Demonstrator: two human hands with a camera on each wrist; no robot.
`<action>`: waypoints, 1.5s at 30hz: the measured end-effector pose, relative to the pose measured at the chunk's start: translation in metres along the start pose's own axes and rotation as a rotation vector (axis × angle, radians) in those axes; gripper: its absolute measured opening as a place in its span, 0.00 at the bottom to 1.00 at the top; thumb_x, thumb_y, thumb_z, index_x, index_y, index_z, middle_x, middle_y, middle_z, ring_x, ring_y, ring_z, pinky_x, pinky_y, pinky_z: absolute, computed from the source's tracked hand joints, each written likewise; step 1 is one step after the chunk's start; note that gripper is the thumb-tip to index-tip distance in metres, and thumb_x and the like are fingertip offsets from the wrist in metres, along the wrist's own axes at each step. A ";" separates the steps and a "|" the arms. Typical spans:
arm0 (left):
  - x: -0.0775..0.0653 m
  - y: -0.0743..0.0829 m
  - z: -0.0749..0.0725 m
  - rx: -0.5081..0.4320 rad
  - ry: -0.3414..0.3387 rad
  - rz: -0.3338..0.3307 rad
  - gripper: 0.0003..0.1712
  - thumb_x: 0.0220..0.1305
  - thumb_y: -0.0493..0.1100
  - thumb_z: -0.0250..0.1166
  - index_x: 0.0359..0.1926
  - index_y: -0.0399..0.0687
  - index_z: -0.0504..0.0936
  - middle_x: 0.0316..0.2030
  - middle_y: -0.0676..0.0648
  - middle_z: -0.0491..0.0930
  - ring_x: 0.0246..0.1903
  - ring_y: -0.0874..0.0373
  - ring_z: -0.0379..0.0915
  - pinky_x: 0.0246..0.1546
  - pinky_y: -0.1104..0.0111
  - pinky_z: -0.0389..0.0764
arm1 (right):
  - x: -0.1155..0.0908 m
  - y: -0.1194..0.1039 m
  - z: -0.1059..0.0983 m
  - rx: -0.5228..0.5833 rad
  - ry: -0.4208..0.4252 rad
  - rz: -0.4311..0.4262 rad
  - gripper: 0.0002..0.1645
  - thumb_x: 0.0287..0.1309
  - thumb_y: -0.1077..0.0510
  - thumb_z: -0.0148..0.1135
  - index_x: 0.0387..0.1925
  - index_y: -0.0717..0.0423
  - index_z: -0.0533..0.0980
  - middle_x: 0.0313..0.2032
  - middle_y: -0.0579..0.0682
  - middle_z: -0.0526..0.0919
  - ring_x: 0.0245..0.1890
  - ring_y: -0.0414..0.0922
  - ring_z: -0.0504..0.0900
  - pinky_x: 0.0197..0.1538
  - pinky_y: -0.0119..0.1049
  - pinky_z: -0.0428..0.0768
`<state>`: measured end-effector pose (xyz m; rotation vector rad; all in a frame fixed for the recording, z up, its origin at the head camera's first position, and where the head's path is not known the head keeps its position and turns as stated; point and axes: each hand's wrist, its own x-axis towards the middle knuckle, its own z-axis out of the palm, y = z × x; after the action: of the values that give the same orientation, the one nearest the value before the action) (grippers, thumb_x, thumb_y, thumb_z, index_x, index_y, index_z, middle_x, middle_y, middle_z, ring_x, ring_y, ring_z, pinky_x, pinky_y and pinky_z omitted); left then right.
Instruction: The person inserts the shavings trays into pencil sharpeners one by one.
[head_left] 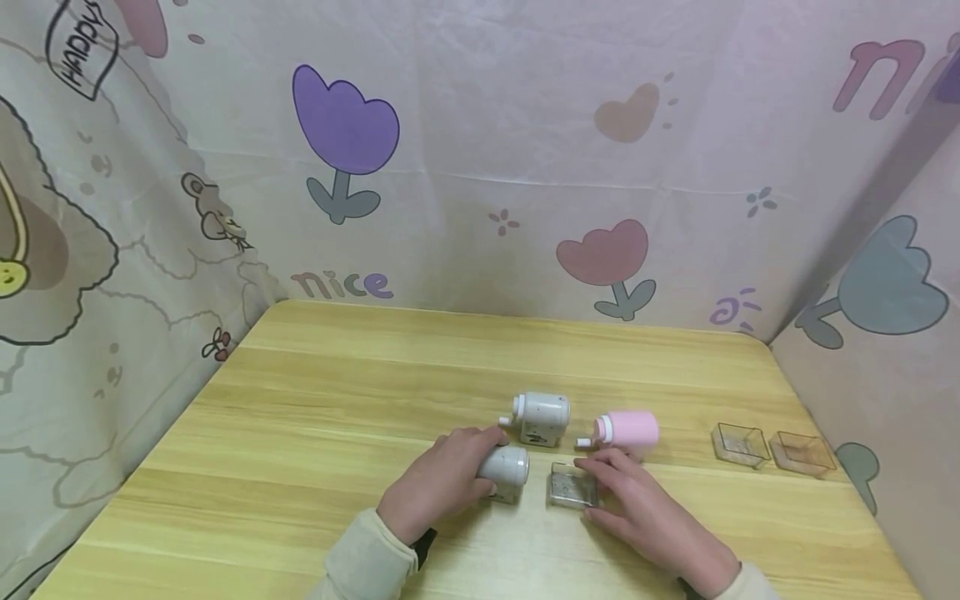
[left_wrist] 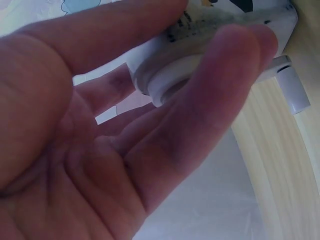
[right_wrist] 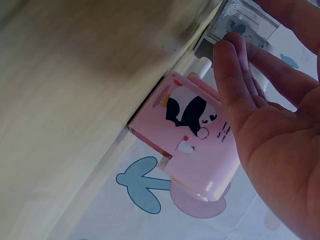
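My left hand (head_left: 442, 479) grips a grey-white crank pencil sharpener (head_left: 506, 465), fingers and thumb on either side of its body. In the left wrist view, this sharpener (left_wrist: 205, 37) shows at the top between the fingers, with dark print on its side. With fingers on the far side and thumb on the near side, my right hand (head_left: 637, 508) holds a small clear plastic drawer (head_left: 572, 490). Part of that drawer (right_wrist: 240, 22) appears beyond the fingertips in the right wrist view.
Behind the hands stand a second grey-white crank sharpener (head_left: 545, 418) and a pink sharpener (head_left: 632, 429), which bears a panda picture in the right wrist view. Two transparent drawers, one clear (head_left: 740, 446) and one pinkish (head_left: 802, 455), lie by the right edge of the wooden table (head_left: 300, 400).
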<state>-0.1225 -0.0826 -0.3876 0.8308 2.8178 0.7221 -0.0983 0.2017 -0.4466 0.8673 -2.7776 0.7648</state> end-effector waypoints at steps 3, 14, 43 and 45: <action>0.000 0.000 0.000 -0.014 0.004 0.001 0.25 0.49 0.39 0.72 0.49 0.51 0.75 0.41 0.50 0.80 0.39 0.58 0.76 0.40 0.61 0.77 | 0.002 -0.001 0.001 0.007 -0.003 -0.003 0.35 0.46 0.55 0.72 0.58 0.57 0.73 0.54 0.45 0.72 0.50 0.41 0.74 0.53 0.43 0.75; -0.002 0.001 -0.001 -0.026 0.007 -0.005 0.25 0.49 0.40 0.73 0.49 0.52 0.75 0.41 0.49 0.81 0.38 0.58 0.77 0.39 0.61 0.78 | 0.008 -0.007 0.003 -0.001 -0.006 -0.009 0.34 0.47 0.54 0.71 0.58 0.56 0.73 0.55 0.45 0.72 0.51 0.40 0.73 0.54 0.42 0.74; -0.003 0.003 0.000 -0.033 -0.002 -0.021 0.25 0.49 0.40 0.72 0.49 0.51 0.75 0.39 0.50 0.80 0.35 0.60 0.75 0.36 0.63 0.77 | 0.018 -0.021 0.009 0.020 -0.076 -0.029 0.34 0.48 0.51 0.71 0.57 0.57 0.74 0.52 0.42 0.72 0.50 0.39 0.72 0.54 0.41 0.74; -0.004 0.003 0.000 -0.031 -0.001 -0.023 0.25 0.49 0.40 0.73 0.49 0.52 0.75 0.39 0.50 0.80 0.35 0.60 0.75 0.36 0.63 0.77 | 0.018 -0.022 0.009 0.023 -0.077 -0.030 0.34 0.48 0.52 0.71 0.57 0.58 0.74 0.52 0.42 0.72 0.50 0.38 0.72 0.54 0.41 0.74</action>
<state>-0.1182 -0.0825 -0.3865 0.7929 2.8024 0.7597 -0.1007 0.1728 -0.4406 0.9598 -2.8212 0.7754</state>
